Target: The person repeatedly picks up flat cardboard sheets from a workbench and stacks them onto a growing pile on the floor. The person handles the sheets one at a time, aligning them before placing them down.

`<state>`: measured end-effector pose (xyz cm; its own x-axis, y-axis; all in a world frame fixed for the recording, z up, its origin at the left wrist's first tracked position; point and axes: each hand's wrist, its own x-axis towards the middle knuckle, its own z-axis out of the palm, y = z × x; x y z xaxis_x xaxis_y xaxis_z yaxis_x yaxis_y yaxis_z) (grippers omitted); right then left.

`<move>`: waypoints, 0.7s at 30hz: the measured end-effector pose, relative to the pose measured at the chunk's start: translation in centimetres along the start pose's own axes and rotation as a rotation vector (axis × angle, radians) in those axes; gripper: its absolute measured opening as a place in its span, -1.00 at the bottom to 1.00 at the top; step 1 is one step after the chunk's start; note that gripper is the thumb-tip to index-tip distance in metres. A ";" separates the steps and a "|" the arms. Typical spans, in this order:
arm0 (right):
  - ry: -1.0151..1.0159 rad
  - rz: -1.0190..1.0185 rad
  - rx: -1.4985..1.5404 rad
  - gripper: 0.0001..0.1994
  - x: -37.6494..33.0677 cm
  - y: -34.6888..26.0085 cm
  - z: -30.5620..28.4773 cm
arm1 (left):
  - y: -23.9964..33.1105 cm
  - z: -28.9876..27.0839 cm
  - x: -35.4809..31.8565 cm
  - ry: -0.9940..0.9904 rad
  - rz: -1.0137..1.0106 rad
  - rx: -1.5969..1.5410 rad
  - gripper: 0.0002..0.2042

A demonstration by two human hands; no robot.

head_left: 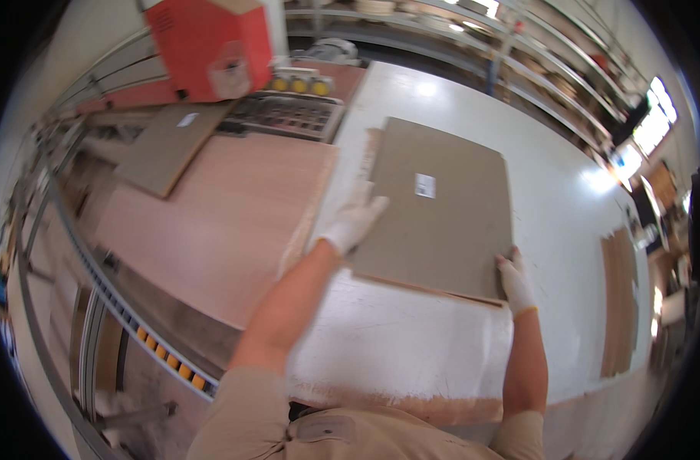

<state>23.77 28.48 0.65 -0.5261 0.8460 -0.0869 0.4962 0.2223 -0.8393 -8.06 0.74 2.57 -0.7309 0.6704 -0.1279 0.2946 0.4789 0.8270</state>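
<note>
A flat grey-brown board (pixel 450 238) with a small white label (pixel 425 185) lies over the white worktable, between my gloved hands. My left hand (pixel 355 218) grips its left edge, thumb over the top face. At the lower right corner, my right hand (pixel 516 284) closes around the right edge; its fingers are partly hidden by the board. A light-brown edge shows below the board's near side; whether this is a second board I cannot tell.
To the left, a pinkish wooden surface (pixel 212 215) adjoins a red machine (pixel 208 50), with another labelled board (pixel 170 146) beside it. A rail with yellow rollers (pixel 170 360) runs at lower left. Brown strips (pixel 618 303) lie on the white table (pixel 565 230); shelves (pixel 511 54) stand behind.
</note>
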 end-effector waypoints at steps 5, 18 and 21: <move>-0.055 0.163 0.171 -0.28 0.8 0.4 -1.2 | -1.1 1.3 0.6 -0.029 0.137 -0.162 -0.18; -0.005 0.094 0.107 -0.35 -1.9 8.6 -10.1 | 3.1 4.8 -5.0 -0.300 0.207 -0.061 -0.02; 0.000 0.118 -0.085 -0.36 -2.2 8.0 -11.7 | 4.2 -0.1 -4.7 -0.491 0.218 -0.001 -0.09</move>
<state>36.95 34.04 0.42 -0.4603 0.8689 -0.1821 0.6114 0.1615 -0.7747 -3.44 -0.43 6.71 -0.2790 0.9405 -0.1942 0.4060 0.2988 0.8636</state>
